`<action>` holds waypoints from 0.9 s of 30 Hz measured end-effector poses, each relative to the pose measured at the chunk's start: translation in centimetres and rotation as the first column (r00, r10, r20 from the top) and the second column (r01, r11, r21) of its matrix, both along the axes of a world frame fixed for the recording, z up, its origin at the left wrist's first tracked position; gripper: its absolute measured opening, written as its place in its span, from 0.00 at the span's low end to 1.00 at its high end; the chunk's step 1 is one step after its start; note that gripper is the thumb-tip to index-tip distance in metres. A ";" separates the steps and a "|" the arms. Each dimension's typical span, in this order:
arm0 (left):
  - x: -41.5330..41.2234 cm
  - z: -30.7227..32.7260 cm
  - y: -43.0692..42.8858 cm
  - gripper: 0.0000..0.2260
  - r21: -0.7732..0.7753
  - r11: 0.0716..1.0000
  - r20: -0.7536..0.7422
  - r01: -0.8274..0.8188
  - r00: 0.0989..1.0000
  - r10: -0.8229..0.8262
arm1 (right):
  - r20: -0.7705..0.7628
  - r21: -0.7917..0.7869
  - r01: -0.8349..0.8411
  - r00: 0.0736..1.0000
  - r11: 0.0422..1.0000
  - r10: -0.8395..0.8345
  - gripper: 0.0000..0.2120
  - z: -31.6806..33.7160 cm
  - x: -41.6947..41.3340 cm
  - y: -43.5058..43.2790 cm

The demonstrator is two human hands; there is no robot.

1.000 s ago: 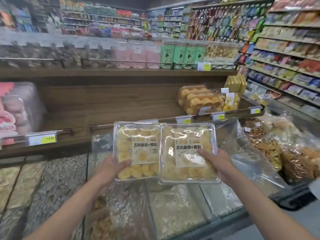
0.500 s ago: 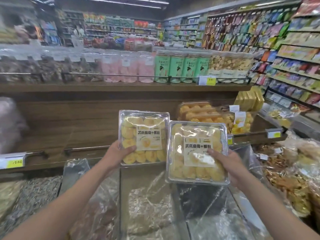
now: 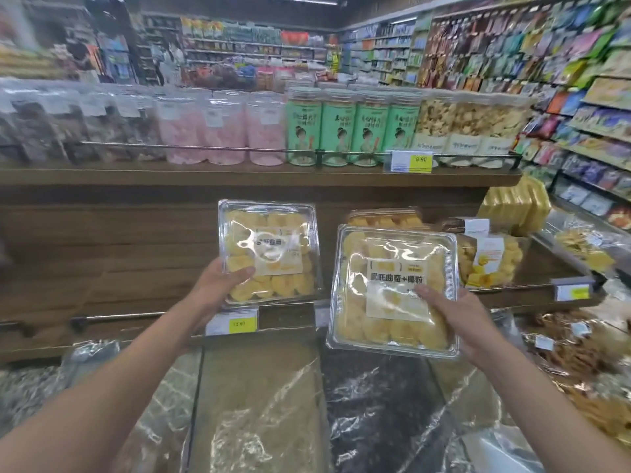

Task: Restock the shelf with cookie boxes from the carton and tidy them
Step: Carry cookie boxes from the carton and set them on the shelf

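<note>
Facing "8.90" price tag [image 3: 408,161]

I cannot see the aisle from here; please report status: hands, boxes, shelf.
Left hand holds one cookie box, right hand another. Both raised before wooden shelf. Left part bare; same boxes at right.

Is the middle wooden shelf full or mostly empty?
Mostly empty: the wooden shelf is bare on its left and middle; only cookie boxes sit at its right end.

The upper shelf's price tag [image 3: 408,161] reads "8.90". Below it, the nearer cookie box [image 3: 392,288] bears a label with Chinese characters joined by "+"; other tags are blurred.
</note>
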State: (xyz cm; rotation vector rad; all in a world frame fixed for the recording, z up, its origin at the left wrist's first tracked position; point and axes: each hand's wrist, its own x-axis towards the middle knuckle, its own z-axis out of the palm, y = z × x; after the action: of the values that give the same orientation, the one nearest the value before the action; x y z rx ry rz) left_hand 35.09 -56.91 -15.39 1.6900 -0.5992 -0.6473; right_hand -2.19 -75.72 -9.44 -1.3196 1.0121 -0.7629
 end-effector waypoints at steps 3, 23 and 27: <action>1.6 -0.5 -2.0 0.31 0.018 1.000 -0.026 -0.004 1.000 0.004 | -0.016 0.021 -0.002 1.000 1.000 0.003 0.10 -0.9 0.7 -1.7; 4.5 -3.7 -9.2 0.23 0.170 0.982 0.174 -0.081 0.983 0.051 | 0.073 0.106 -0.003 0.997 0.994 -0.005 0.21 -3.7 2.7 -4.6; 5.0 -3.3 -10.1 0.25 0.188 0.978 0.203 -0.087 0.978 0.048 | 0.054 0.112 0.003 0.998 0.994 -0.009 0.27 -4.0 2.8 -4.8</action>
State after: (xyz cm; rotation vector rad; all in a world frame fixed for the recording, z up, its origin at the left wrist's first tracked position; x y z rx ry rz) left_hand 40.04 -66.97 -18.70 1.9671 -0.6301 -0.5054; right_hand 0.60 -80.54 -13.42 -1.1939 1.0015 -0.7330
